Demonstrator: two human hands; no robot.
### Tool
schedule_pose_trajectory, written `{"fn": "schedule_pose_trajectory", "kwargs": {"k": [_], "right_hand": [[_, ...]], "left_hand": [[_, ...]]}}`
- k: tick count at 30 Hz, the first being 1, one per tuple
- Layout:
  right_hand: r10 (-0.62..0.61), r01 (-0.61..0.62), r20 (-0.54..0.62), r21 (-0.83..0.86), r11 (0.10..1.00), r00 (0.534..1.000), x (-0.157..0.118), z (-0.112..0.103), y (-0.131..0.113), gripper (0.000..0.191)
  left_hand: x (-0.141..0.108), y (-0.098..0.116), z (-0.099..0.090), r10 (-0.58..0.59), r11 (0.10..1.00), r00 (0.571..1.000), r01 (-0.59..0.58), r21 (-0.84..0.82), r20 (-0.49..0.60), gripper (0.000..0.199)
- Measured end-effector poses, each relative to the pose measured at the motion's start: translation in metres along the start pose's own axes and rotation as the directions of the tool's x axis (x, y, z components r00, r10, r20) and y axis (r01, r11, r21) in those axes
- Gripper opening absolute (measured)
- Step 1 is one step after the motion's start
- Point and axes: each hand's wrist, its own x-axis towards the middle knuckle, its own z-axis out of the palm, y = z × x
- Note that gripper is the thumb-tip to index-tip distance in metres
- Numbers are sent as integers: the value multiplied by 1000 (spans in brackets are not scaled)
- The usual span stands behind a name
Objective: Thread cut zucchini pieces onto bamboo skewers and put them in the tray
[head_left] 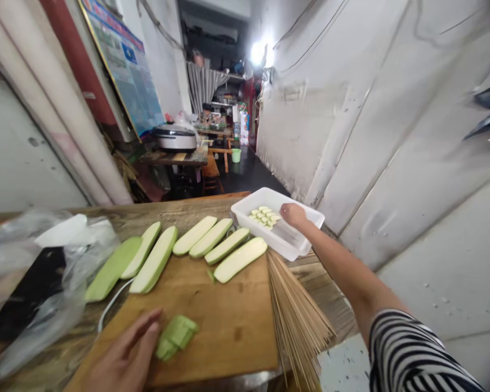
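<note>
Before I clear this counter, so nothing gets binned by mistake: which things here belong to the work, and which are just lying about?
Likely in use: left hand, right hand, squash slabs, green chunk, cutting board, white tray, small slices, bamboo skewers.

Likely just lying about: plastic bag, rice cooker, green bucket.

A rough plank table point(163, 209) carries a white plastic tray point(269, 198), fanned bamboo skewers point(298, 310), and a rectangular wooden cutting board point(228, 321) bearing long pale-green squash slices point(240, 259).

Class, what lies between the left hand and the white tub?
Head view: long squash slices on a wooden cutting board, between the left hand and white tub.
</note>
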Motion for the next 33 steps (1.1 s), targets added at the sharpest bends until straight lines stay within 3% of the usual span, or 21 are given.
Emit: {"fn": "schedule_pose_trajectory", "kwargs": {"k": [2,4,7,10,12,16,20,25,29,31,33], "right_hand": [[-32,33,-70,8,999,997,-37,-6,-3,27],[-64,66,-104,18,998,992,-84,-3,-2,35],[-58,59,-84,19,998,995,-151,16,6,36],[-30,31,-50,13,999,998,-189,44,16,24],[-22,22,-34,6,1000,999,-196,61,20,20],[-27,27,-18,14,1000,999,-192,81,21,20],[8,-8,-3,29,1000,1000,-189,87,16,22],[50,-51,26,44,998,998,-184,88,11,21],[78,-79,32,44,996,996,-187,77,14,19],[81,-82,22,48,995,996,-196,67,19,19],[81,-81,3,60,995,997,-212,54,24,19]], "left_hand": [[-5,11,-1,-25,1000,999,25,9,-42,39],[-6,15,1,41,999,999,-41,11,23,43],[-8,14,4,116,988,981,-130,86,153,52],[-12,22,6,107,953,964,-168,251,242,69],[-15,33,9,78,930,966,-159,331,245,72],[-20,55,23,86,879,989,-133,458,122,55],[-19,65,32,102,859,991,-131,495,86,39],[-11,66,33,118,880,986,-159,447,117,37],[-2,66,30,103,972,990,-120,201,94,55],[0,70,27,63,998,997,-61,-24,54,63],[1,77,21,22,942,998,1,-337,63,65]]}}
